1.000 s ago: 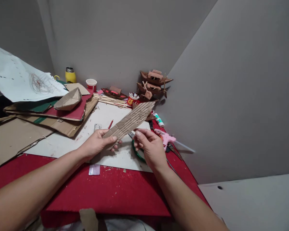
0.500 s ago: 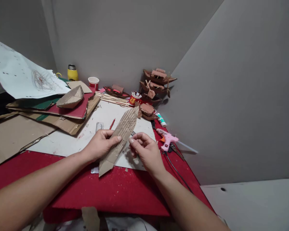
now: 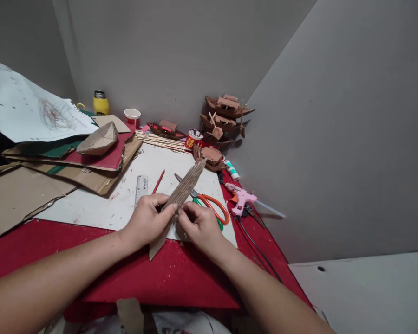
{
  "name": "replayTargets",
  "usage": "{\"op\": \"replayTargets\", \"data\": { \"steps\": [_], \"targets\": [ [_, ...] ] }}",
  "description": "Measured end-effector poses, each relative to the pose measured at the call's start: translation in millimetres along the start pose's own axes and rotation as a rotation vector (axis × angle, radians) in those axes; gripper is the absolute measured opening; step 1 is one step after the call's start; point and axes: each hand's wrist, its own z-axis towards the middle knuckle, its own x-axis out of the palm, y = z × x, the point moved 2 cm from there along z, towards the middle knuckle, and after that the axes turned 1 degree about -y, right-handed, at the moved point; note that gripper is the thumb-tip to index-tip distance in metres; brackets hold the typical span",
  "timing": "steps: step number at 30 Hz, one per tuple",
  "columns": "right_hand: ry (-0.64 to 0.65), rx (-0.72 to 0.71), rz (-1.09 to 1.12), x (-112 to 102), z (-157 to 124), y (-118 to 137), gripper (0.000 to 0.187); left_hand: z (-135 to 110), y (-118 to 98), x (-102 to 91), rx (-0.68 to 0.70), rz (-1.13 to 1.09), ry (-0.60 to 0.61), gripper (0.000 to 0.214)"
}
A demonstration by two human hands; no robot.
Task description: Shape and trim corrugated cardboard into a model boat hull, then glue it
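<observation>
My left hand is closed around a long, pointed piece of corrugated cardboard, its thumb on the near face. The ridges are bare on the upper part, and the piece is tilted so that it looks narrow. At its right edge my right hand pinches with thumb and forefinger, close to the left thumb. Scissors with orange and green handles lie behind the cardboard, partly covered by it. To the left of the scissors are a red pencil and a clear ruler.
Cardboard sheets are stacked at left, with a small cardboard boat hull on top. Model boats stand at the back right, near a red paper cup. A pink glue gun with a cord lies on the red cloth.
The cardboard has turned more edge-on. My right hand has moved left and down to its edge, and the scissors and more of the ruler have come into sight.
</observation>
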Motion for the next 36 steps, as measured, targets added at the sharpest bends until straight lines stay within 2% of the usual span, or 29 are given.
{"op": "replayTargets", "data": {
  "steps": [3,7,11,17,20,24,31,36],
  "targets": [
    [0.026,0.025,0.042,0,0,1,0.019,-2,-2,0.6,0.068,0.086,-0.031,0.023],
    [0.048,0.037,0.085,0,-1,4,0.019,-3,-1,0.6,0.058,0.086,-0.04,0.026],
    [0.049,0.018,0.027,-1,0,4,0.023,-4,2,2.2,0.047,0.105,-0.041,0.024],
    [0.05,-0.036,-0.039,1,0,4,0.021,-9,1,5.8,0.176,0.242,-0.051,0.021],
    [0.032,-0.066,-0.064,1,0,5,0.021,-10,0,7.2,0.196,0.273,-0.056,0.02],
    [-0.001,-0.066,-0.1,1,0,5,0.022,-8,-1,6.7,0.086,0.179,-0.063,0.024],
    [-0.083,-0.026,-0.017,-6,3,3,0.019,2,4,3.3,-0.246,-0.307,-0.035,0.024],
    [-0.096,-0.039,-0.004,-8,4,5,0.02,3,6,2.4,-0.255,-0.355,-0.029,0.026]
  ]
}}
